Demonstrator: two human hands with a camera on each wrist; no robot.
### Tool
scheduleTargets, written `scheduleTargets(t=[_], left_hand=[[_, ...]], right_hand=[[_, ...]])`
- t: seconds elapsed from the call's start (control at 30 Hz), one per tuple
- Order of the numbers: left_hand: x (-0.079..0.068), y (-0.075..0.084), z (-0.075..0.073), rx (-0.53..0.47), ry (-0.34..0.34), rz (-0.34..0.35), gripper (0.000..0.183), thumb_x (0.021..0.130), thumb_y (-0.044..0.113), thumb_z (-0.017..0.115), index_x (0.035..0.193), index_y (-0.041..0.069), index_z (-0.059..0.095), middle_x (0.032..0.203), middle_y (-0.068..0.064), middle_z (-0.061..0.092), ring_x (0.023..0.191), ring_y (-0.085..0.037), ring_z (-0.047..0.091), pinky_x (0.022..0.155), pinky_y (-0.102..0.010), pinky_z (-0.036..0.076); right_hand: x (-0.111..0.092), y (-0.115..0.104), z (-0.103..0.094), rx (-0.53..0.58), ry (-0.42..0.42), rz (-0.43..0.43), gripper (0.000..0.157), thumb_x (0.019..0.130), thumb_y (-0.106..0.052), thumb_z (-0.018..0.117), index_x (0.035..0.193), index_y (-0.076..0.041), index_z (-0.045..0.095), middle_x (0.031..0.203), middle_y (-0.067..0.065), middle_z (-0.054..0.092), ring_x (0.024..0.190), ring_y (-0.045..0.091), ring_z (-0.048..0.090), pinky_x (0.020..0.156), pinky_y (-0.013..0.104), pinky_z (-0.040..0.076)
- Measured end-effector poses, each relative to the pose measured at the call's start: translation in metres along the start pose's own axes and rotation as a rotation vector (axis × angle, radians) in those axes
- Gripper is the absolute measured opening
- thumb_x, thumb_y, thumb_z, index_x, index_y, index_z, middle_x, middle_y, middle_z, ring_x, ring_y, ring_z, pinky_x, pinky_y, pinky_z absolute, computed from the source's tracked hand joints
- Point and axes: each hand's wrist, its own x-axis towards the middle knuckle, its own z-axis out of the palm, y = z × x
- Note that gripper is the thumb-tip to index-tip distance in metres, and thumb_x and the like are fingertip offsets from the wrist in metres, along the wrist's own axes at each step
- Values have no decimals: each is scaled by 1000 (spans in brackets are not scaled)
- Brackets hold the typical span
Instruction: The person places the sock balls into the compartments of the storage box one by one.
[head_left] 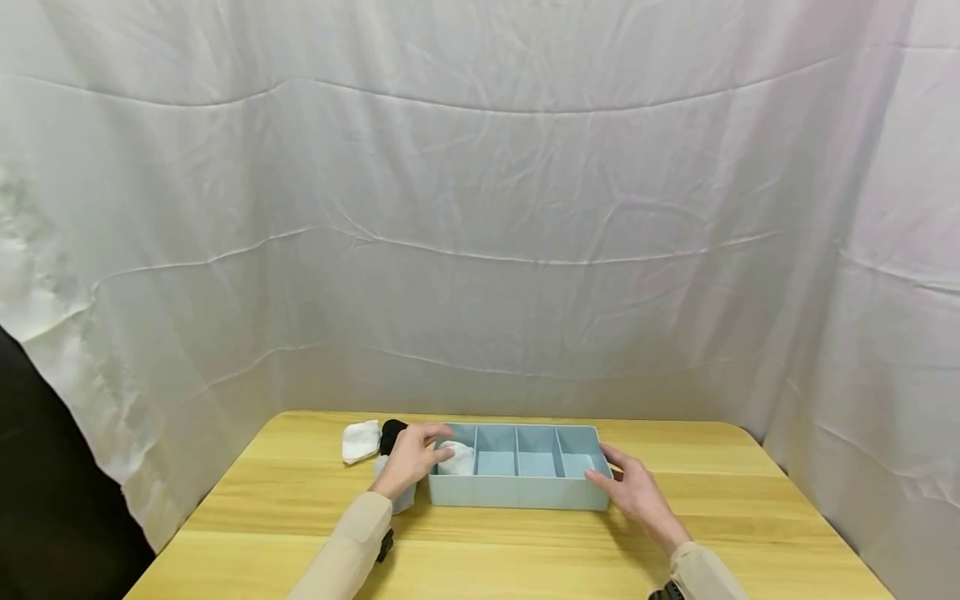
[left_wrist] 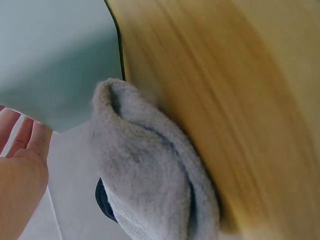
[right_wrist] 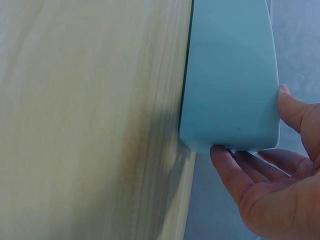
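A pale blue box with several compartments in a row stands on the table. My right hand grips its right end, thumb on the top rim and fingers against the end wall, as the right wrist view also shows. My left hand is at the box's left end, its thumb and forefinger spread over the rim; whether it bears on the box is unclear. A folded white sock lies in the leftmost compartment. Beside the box, partly under my left forearm, is a folded grey sock.
On the wooden table, left of the box, lie a white folded cloth piece and a black one, probably socks. A light grey curtain hangs behind and at both sides. Something black stands at the far left.
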Motion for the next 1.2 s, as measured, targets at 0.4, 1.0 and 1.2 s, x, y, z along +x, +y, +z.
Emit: scheduleTargets(t=[0.4,1.0,1.2], left_hand=[[-3,4,-7,-99,-53,-45,32,90,15,71,121,7,69,131,-12,63,125,-36,57,98,-44,51],[-13,-3,-31,-221,50,-18,33,86,7,75,119,4,69,109,-18,71,95,-22,68,79,-23,54],[-19,-12,-42,-275,66,-85,31,85,6,75,116,4,70,110,-17,70,96,-21,68,80,-23,54]], right_hand=[[-4,-1,-3,7,-11,-9,72,95,-31,66,149,4,33,152,30,34,130,50,45,101,51,46],[-2,0,0,7,9,7,71,94,-29,66,150,1,35,152,27,35,130,48,47,101,50,46],[-2,-2,-1,12,9,6,68,96,-24,65,150,2,34,152,29,34,130,49,46,101,51,46]])
